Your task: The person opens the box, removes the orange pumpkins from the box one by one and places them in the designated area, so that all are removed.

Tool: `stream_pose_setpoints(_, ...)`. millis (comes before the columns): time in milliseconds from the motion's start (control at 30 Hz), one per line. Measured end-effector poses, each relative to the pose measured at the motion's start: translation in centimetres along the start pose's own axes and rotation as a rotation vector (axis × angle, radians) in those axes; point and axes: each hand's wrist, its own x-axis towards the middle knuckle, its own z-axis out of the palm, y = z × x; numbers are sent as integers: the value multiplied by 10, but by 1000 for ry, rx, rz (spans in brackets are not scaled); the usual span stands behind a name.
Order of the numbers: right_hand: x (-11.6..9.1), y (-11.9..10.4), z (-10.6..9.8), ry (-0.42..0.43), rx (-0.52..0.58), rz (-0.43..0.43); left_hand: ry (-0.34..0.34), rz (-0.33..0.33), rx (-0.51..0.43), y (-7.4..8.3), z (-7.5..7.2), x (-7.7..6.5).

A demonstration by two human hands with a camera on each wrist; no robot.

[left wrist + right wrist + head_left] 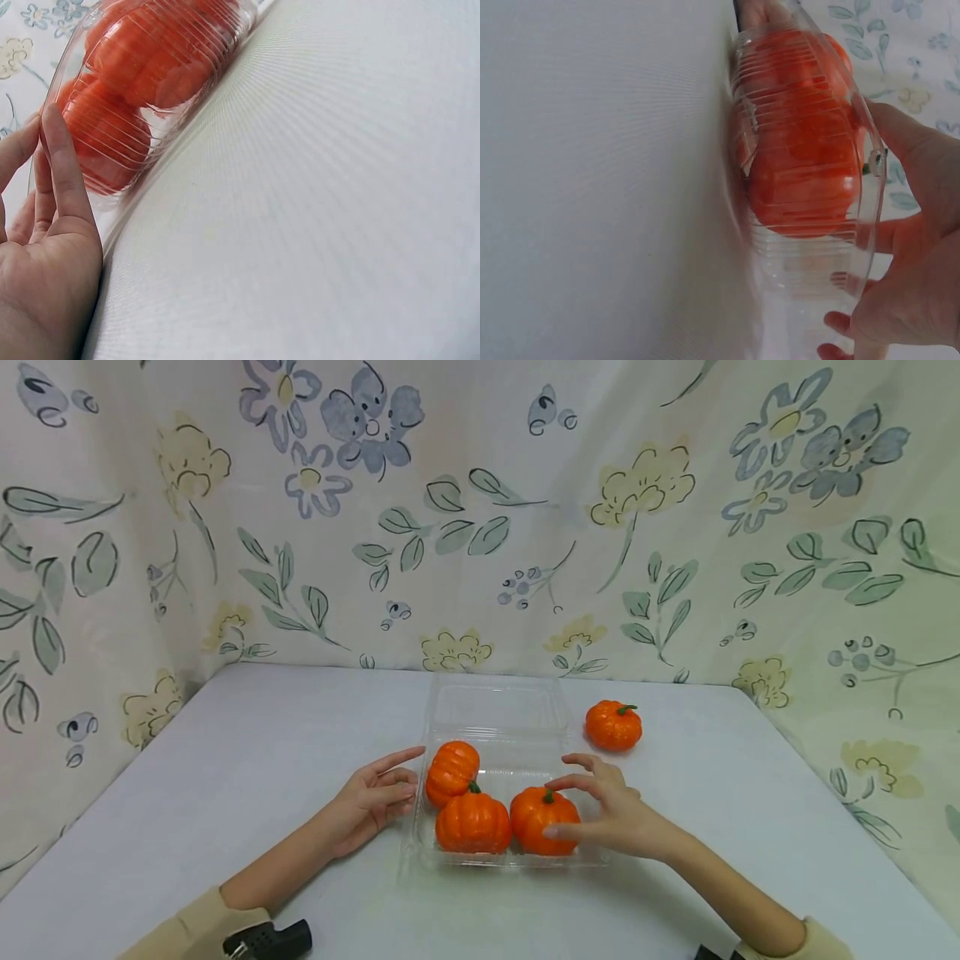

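Sleeves: at the bottom corners of the frame, your beige sleeves lay nearest.
Left hand: your left hand, left of centre, had its fingers loosely extended, tips at the clear box's left wall.
Right hand: your right hand, right of centre, was spread, thumb and forefinger around the right pumpkin; you could not tell whether they pinched it or merely touched.
Open box: it sat at lower centre on the white counter, its base running left to right between your hands.
Pumpkins inside: the right one stood beside the front-left pumpkin, with the back-left pumpkin behind.
Lid: the clear lid lay folded back, away from you.
Lone pumpkin: the lone pumpkin sat outside, right of the lid, straight beyond your right hand, the nearer one; round, no clear long axis, stem toward the right edge.
Backdrop: the flowered cloth filled the top.
Views: only the head view showed the lone pumpkin; the wrist views showed the ribbed side wall and your fingers near its rim.
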Motion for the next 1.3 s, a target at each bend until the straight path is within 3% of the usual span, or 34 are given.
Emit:
stream_pose_setpoints(567, 1, -1, 11, 14, -10, -9, 9, -3, 5, 3, 2, -1)
stream_pose_setpoints(1300, -1, -2, 2, 92, -24, -33, 3, 0, -6, 3, 3, -1)
